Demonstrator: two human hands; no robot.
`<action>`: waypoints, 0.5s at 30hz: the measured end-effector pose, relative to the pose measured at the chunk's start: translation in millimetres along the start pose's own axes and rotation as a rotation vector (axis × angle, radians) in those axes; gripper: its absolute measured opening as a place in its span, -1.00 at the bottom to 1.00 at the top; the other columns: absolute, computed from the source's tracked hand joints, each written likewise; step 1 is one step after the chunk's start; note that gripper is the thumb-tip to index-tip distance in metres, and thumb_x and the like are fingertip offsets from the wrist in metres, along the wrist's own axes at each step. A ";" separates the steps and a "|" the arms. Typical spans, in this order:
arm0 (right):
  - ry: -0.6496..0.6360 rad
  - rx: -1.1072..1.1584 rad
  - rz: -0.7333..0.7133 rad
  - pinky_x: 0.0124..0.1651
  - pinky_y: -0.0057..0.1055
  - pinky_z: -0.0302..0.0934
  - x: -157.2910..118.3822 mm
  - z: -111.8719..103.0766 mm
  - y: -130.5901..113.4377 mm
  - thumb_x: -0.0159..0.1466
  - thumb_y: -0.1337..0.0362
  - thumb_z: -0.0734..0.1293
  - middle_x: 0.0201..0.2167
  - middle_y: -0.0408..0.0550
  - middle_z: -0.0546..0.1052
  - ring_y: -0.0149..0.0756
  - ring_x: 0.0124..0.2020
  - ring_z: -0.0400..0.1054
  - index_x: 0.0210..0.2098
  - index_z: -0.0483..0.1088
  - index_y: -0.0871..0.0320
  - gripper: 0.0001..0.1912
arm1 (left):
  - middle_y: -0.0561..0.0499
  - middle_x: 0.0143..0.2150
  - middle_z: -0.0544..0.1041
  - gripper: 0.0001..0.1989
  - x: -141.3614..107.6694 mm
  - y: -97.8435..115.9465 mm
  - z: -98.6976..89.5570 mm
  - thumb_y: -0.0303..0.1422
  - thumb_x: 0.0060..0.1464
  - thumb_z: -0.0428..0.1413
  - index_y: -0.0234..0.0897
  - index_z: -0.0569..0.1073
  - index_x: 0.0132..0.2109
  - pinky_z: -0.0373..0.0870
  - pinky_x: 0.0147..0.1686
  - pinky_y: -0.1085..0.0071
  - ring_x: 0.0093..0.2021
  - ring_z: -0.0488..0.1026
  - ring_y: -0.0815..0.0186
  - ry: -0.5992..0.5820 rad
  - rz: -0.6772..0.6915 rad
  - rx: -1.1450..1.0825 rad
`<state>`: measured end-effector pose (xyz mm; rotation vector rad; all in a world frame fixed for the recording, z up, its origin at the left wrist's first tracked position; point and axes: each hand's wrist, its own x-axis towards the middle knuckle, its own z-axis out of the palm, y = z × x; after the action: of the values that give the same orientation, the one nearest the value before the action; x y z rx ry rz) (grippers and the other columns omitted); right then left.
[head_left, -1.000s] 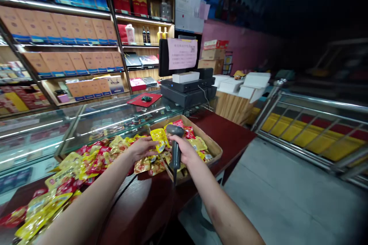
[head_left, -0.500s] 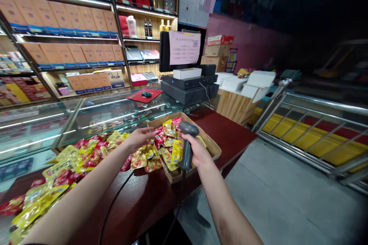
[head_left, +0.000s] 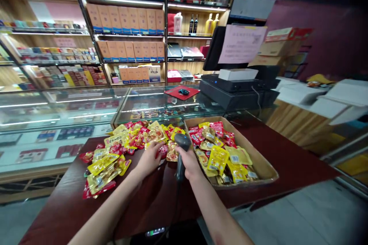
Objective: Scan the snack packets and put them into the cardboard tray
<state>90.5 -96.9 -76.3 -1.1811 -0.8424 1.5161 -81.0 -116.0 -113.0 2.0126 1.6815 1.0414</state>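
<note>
My right hand (head_left: 189, 162) grips a black handheld barcode scanner (head_left: 180, 157), with its head pointing up and away from me and a cable running down from it. My left hand (head_left: 148, 158) lies with its fingers spread on a loose pile of red and yellow snack packets (head_left: 120, 147), close to my right hand. A shallow cardboard tray (head_left: 258, 159) holds more such packets to the right of my right hand. Neither hand is inside the tray.
The packets lie on a dark red wooden counter (head_left: 287, 172). Behind it stand a glass display case (head_left: 86, 109), a red mat with a computer mouse (head_left: 181, 92), and a black till with a monitor (head_left: 237, 88). Stocked shelves fill the back wall.
My view has swung left, so the whole tray now shows. The scanner and my right hand have shifted from above the tray to beside its left edge. My left hand has dropped onto the pile.
</note>
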 end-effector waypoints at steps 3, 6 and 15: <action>0.077 0.021 0.027 -0.26 -0.41 0.29 6.9 1.8 6.8 -0.09 0.26 0.46 -0.51 -0.16 0.55 -0.25 -0.36 0.45 -0.38 0.47 0.18 -0.74 | -0.15 0.26 0.25 -0.36 -11.7 -0.5 11.9 -0.48 0.04 0.09 -0.12 0.23 0.28 0.09 0.23 0.11 0.27 0.16 0.10 -0.059 0.071 0.159; 0.142 0.050 0.042 -0.32 -0.41 0.31 9.5 2.5 6.5 -0.09 0.29 0.46 -0.58 -0.18 0.52 -0.23 -0.39 0.46 -0.44 0.43 0.16 -0.79 | -0.09 0.36 0.13 -0.28 -9.7 2.9 21.6 -0.52 0.00 0.10 -0.05 0.18 0.30 -0.13 0.29 -0.02 0.38 -0.08 0.07 -0.134 0.088 0.289; -0.030 0.294 0.184 -0.30 -0.37 0.42 2.3 16.1 14.0 -0.05 0.36 0.45 -0.48 -0.02 0.59 -0.17 -0.31 0.54 -0.40 0.42 0.21 -0.79 | -0.20 -0.01 0.46 -0.74 4.0 29.2 23.4 -0.46 0.15 -0.03 -0.28 0.41 -0.03 0.20 0.04 0.13 0.03 0.35 0.08 -0.054 -0.071 0.351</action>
<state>71.0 -97.5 -85.3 -1.0411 -0.5176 1.7437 -43.7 -115.0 -108.6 2.1440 2.0037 0.6990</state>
